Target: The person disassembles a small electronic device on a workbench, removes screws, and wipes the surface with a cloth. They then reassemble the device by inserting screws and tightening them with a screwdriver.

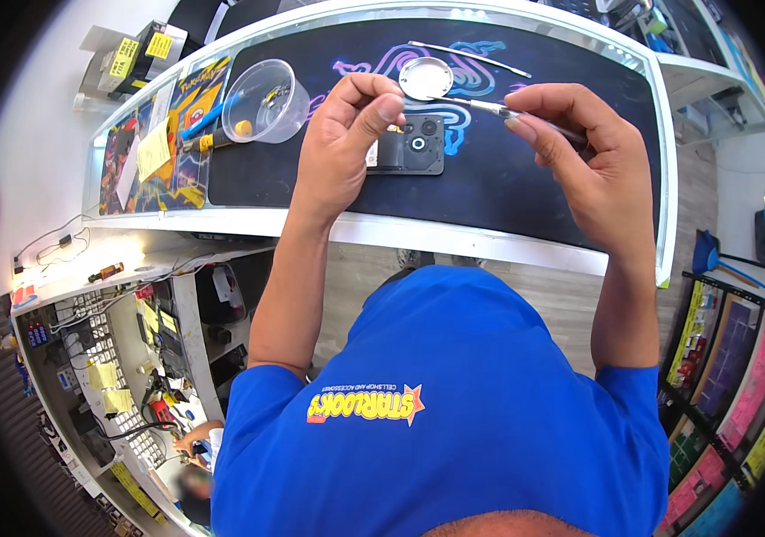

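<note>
My right hand (593, 157) grips a slim precision screwdriver (487, 106) between thumb and fingers. Its thin shaft points left, the tip lying over the near edge of a small round silver dish (427, 76). Tiny bits seem to lie in that dish, too small to name. Left of it, my left hand (346, 134) is raised with thumb and index finger pinched together; anything between them is hidden. Below the dish, a dark smartphone (431, 161) with its camera lenses facing up rests on the black mat (517, 201). My left hand partly covers the phone's left end.
A clear plastic tub (297, 116) with small parts stands left. Beside it lie a yellow-and-black tool (218, 140), a blue tool (201, 123) and a yellow note (156, 152). A thin metal rod (472, 59) lies behind the dish. Another person's hand (196, 438) shows at lower left.
</note>
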